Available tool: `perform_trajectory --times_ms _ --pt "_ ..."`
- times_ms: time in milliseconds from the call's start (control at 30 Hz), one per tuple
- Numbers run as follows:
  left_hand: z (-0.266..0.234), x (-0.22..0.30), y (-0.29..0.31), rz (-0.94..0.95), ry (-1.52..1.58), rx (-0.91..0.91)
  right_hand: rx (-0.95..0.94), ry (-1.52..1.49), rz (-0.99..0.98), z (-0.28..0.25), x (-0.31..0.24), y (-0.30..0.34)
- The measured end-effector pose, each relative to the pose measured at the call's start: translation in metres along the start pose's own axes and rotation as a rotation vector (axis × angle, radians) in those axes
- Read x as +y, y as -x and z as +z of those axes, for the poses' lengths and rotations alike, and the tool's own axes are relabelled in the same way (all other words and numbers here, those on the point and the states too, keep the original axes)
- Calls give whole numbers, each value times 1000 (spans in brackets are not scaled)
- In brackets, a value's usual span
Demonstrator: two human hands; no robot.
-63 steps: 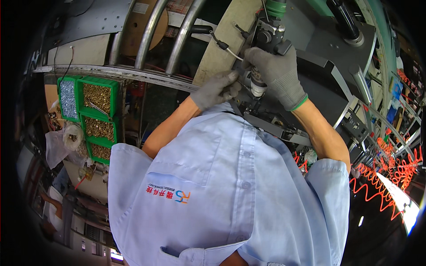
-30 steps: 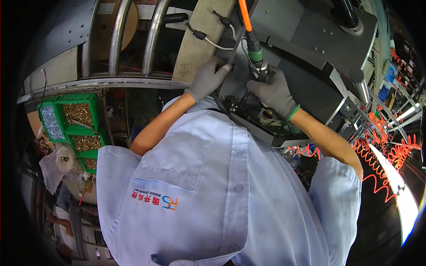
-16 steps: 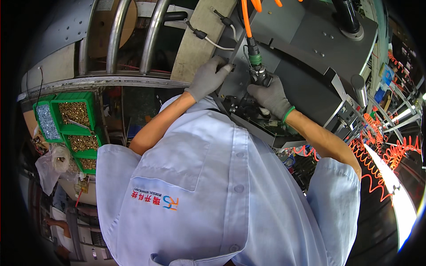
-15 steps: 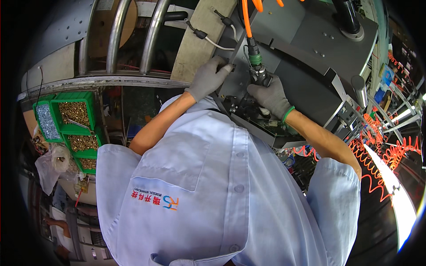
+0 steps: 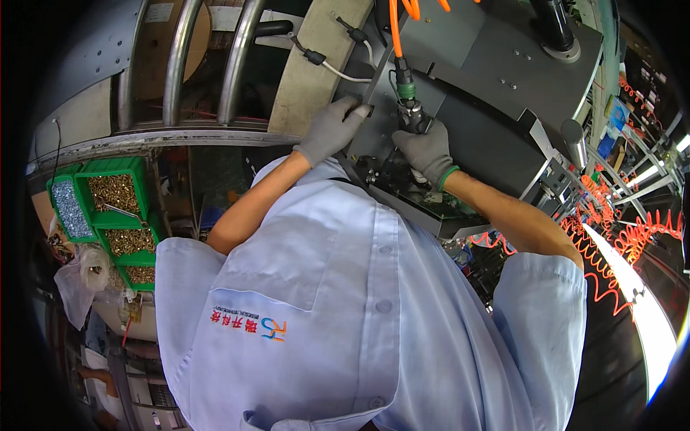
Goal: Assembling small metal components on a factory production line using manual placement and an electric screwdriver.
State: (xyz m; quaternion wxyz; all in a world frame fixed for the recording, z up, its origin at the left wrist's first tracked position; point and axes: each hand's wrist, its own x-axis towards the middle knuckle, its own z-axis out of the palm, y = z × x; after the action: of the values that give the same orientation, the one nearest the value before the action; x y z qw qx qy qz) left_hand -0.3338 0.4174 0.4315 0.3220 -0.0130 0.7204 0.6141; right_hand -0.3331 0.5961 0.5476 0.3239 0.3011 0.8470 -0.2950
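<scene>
My right hand [image 5: 425, 152], in a grey glove with a green cuff edge, is closed around a dark air screwdriver [image 5: 411, 117]. An orange air hose [image 5: 394, 29] runs up from the tool's green-ringed fitting. The tool stands over the inside of a dark grey metal housing [image 5: 485, 136], where its tip is hidden by my hand. At the housing's left wall my left hand [image 5: 332, 133], gloved in grey too, curls its fingers over the edge. A small dark spot shows at its fingertips, too small to name.
Green bins [image 5: 147, 190] of brass-coloured and silvery small parts stand at the left, beside a clear plastic bag [image 5: 75, 284]. Steel rollers [image 5: 183, 65] lie beyond them. White cables with black connectors [image 5: 314, 57] rest on a board [image 5: 305, 86]. Coiled orange hoses [image 5: 611, 244] hang at the right.
The whole view has shifted slightly, so things appear a little further left. Both hands keep their holds on the screwdriver and the housing's edge.
</scene>
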Motion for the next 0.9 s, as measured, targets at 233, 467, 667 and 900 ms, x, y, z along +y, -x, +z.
perform_trajectory --times_ms 233,467,667,900 --pt "3 -2 0 -6 -34 -5 33 -62 17 6 4 1" --pt "3 -1 0 -1 -30 -24 36 -48 0 3 -1 2" --pt "5 -3 -1 9 -18 1 71 35 -35 1 -9 -1" --pt "4 2 0 14 -57 9 111 208 19 8 -9 -16"
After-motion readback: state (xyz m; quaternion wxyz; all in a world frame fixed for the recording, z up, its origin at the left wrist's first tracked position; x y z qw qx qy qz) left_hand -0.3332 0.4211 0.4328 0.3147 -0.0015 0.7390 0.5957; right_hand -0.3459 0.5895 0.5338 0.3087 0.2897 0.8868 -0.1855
